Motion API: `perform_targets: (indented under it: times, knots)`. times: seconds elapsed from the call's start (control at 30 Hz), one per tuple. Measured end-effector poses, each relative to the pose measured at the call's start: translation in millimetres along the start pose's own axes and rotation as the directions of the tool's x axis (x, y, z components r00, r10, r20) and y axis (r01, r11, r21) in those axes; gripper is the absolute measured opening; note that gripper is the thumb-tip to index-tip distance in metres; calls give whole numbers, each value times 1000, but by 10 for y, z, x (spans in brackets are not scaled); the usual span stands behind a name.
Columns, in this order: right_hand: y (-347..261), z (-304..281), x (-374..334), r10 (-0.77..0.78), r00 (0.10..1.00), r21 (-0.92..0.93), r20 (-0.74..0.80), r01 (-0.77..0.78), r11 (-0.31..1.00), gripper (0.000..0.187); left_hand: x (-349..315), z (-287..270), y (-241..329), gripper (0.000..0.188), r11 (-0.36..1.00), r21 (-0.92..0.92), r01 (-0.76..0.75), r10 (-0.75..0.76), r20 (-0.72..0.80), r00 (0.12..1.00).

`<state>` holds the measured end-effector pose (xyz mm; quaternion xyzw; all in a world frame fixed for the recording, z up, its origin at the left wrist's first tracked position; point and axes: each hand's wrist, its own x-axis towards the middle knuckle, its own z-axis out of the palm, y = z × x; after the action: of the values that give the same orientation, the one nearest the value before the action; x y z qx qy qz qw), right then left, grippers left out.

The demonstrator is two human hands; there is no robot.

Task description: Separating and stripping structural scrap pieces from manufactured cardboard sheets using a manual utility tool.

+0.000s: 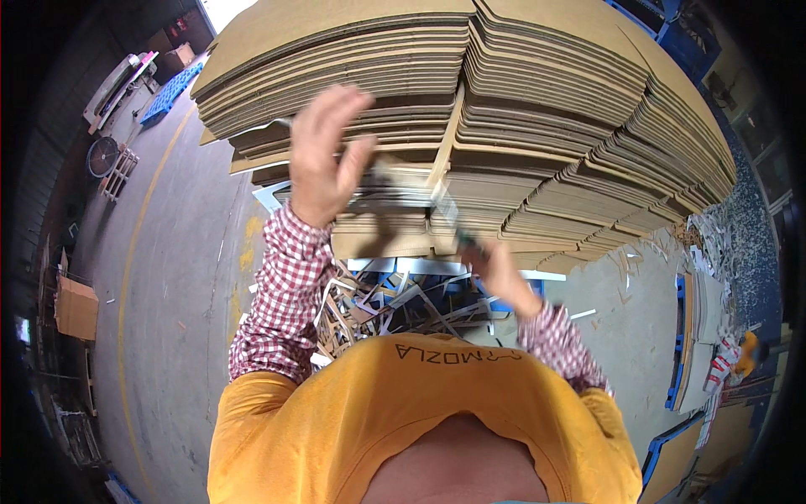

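In front of me rises a tall stack of brown cardboard sheets, cut to shape, with their edges facing me in layers. My left hand is raised by the stack's left part, fingers stretched and thumb apart, holding nothing. My right hand is closed around the dark handle of a hand tool. Its pale, metallic-looking upper part points up and left against the lower layers; blur hides its exact kind. Between the hands, a grey blurred area lies along the layers' edges, too smeared to make out.
Cardboard offcut strips lie heaped below the stack, close to my body. A blue pallet and a wheeled cart stand at the far left, with a cardboard box nearer. At right, another person is beside stacked sheets on blue pallets.
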<state>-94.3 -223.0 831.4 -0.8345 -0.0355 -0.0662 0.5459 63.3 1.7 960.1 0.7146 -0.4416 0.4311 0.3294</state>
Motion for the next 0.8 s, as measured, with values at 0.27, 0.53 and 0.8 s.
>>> perform_targets:
  times: [0.27,0.53,0.8]
  knots:
    - [311,-43,-373,298,875,-113,382,-276,955,33,-1642,391,128,39,837,-98,539,-382,601,702]
    - [514,-152,562,379,925,-103,-20,-379,920,33,-1384,361,203,38,797,-114,593,-486,462,742]
    - [1020,609,-470,380,881,-34,280,-387,922,40,-1442,464,319,39,931,-104,349,-296,340,893]
